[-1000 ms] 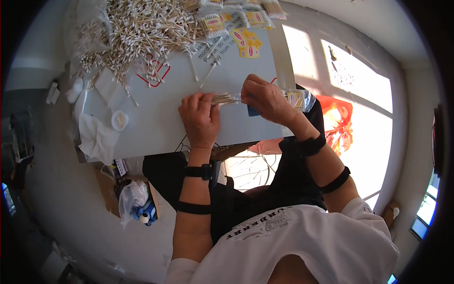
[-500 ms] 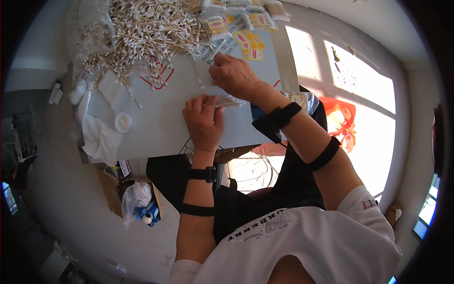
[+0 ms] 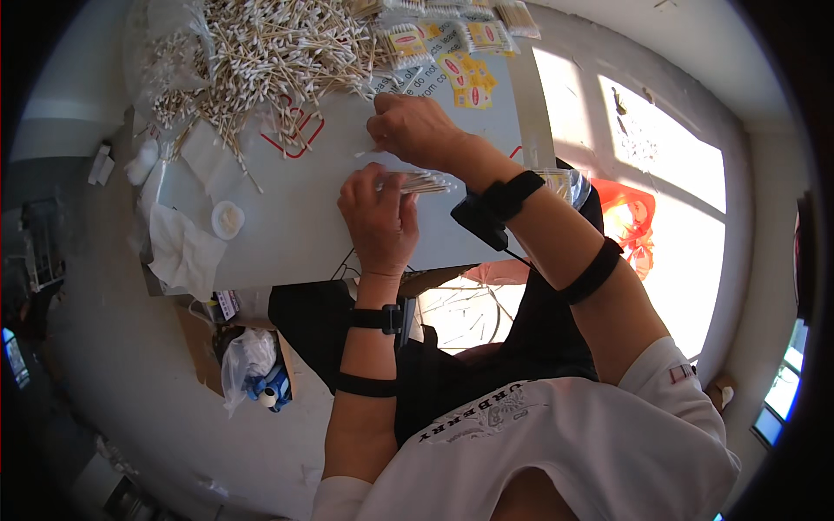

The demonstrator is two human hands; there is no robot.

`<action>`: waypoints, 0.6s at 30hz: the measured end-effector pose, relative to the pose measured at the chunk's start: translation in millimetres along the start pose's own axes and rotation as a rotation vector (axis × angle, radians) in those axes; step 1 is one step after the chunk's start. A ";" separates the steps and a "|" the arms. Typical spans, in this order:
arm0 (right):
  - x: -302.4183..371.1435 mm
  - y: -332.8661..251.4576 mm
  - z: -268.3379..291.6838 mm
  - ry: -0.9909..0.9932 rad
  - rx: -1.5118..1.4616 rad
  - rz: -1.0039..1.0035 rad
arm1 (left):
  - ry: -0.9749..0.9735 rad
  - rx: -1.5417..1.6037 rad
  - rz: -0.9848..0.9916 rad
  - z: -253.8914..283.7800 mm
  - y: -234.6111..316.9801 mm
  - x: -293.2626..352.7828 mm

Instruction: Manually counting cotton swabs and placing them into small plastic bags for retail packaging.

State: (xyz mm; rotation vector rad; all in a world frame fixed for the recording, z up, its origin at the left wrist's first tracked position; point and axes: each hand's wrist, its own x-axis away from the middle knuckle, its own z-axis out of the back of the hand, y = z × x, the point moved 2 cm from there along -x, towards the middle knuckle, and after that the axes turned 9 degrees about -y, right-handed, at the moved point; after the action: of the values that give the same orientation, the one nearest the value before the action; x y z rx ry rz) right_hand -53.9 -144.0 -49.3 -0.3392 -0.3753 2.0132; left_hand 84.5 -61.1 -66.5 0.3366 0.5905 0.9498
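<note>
Clamping its fingers on a slim bundle of cotton swabs (image 3: 423, 183), the person's left hand (image 3: 378, 221) is holding the thin sticks over the smooth grey tabletop (image 3: 304, 252), their soft white tips pointing rightward. Just beyond, the right hand (image 3: 415, 130) is curling its fingers inward, low over the surface; whether they are pinching the small white tip (image 3: 360, 154) beneath them, one cannot tell. To the left, a thin, crumpled white sheet (image 3: 182, 252) is lying near a small, round white dish (image 3: 228, 220). Farther off, a loose, bristling heap of swabs (image 3: 287, 52) is spreading beside wrinkled clear plastic (image 3: 174, 26), while flat yellow cards (image 3: 469, 80) are lying near see-through, stick-filled packs (image 3: 486, 36).
</note>
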 end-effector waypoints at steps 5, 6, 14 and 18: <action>44.3 -0.3 1.9 -0.007 -0.218 -0.059 | 0.048 -0.002 0.019 -3.2 1.0 -2.2; 51.4 -1.2 2.0 -0.004 -0.217 -0.060 | -0.060 -0.125 0.031 -6.5 2.8 -3.9; 103.6 -1.4 -6.5 0.478 -0.622 -0.476 | -0.451 -0.266 0.078 -6.0 25.7 6.2; 67.8 6.3 4.9 0.425 -0.528 -0.519 | -0.373 -0.267 0.062 -10.6 20.7 -4.3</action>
State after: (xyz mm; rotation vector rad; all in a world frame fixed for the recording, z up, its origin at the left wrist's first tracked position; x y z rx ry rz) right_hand -91.1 -86.8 -52.6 -0.8817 -0.6458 1.2713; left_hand 62.6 -53.2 -63.0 0.2835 0.1104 0.9819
